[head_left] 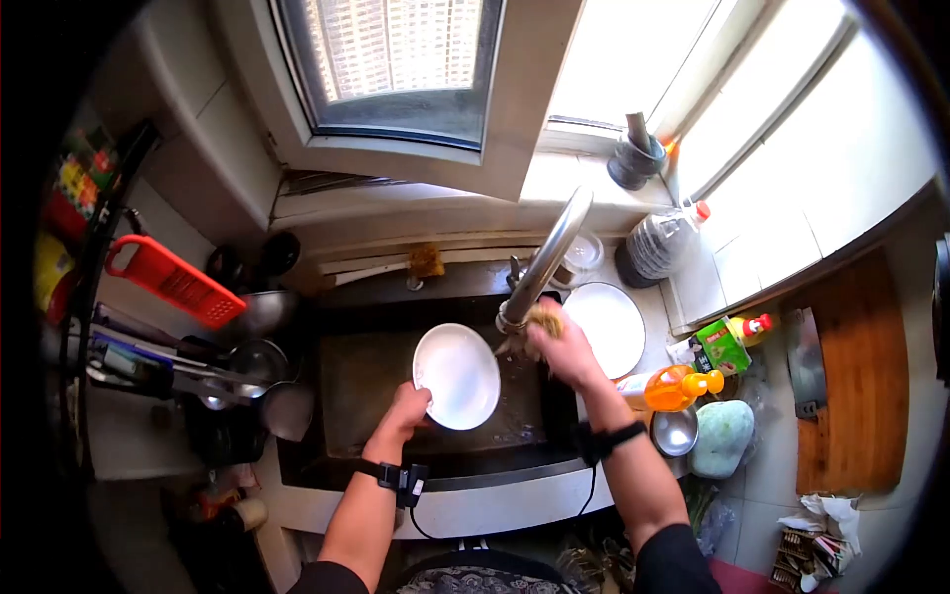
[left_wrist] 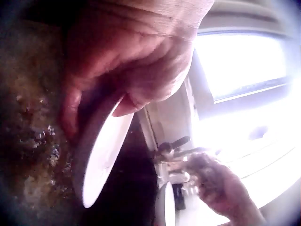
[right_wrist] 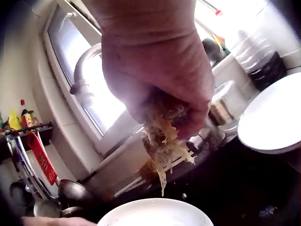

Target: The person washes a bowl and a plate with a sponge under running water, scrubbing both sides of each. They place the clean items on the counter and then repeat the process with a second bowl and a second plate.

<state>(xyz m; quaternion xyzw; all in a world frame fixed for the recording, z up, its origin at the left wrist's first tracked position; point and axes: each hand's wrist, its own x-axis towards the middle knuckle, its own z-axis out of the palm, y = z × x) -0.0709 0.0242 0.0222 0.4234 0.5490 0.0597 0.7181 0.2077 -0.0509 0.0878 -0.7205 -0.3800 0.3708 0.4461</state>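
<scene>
My left hand (head_left: pixel 404 408) pinches the rim of a white plate (head_left: pixel 457 376) and holds it over the dark sink (head_left: pixel 366 465). The left wrist view shows the plate edge-on, with the thumb (left_wrist: pixel 127 107) on its inner face and the fingers behind it. My right hand (head_left: pixel 569 348) grips a stringy, yellowish loofah scrubber (right_wrist: pixel 164 136) beside the tap (head_left: pixel 544 262). In the right wrist view its loose fibres hang down above the plate. Another white plate (head_left: pixel 612 327) lies on the counter, just right of my right hand.
Right of the sink stand an orange detergent bottle (head_left: pixel 673 388), a steel bowl (head_left: pixel 676 433) and a pale green gourd (head_left: pixel 722 441). A large plastic jug (head_left: pixel 658 246) is behind them. Pans (head_left: pixel 265 315) and a red basket (head_left: pixel 178 282) occupy the left side. An open window (head_left: pixel 396 148) hangs above the sink.
</scene>
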